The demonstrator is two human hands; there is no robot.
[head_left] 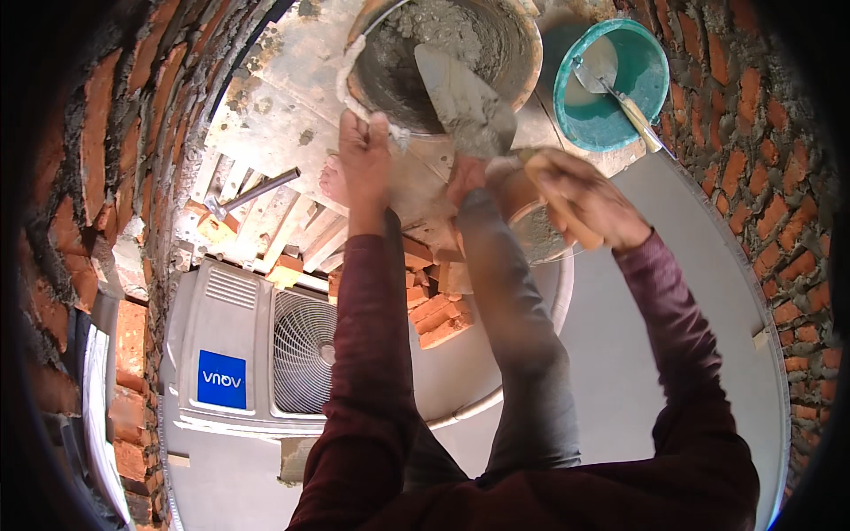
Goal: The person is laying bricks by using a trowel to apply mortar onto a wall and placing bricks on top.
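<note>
A round bucket (529,44) of wet grey mortar (447,26) stands at the top middle. My left hand (365,164) is closed at its near left rim, on the pale wrapped handle (347,88). My right hand (589,199), blurred by motion, grips the wooden handle of a trowel. The trowel's blade (465,97), coated with mortar, reaches over the bucket, its tip above the mortar inside. Below my right hand, partly hidden by it, is a smaller container of grey mortar (538,232).
A teal bucket (611,133) at the upper right holds cloudy water and a wooden-handled tool (633,115). A hammer (252,193) lies on wooden slats (288,230). Loose bricks (438,319) and an air-conditioner unit (226,310) sit lower down. Brick walls (761,186) rise at both sides.
</note>
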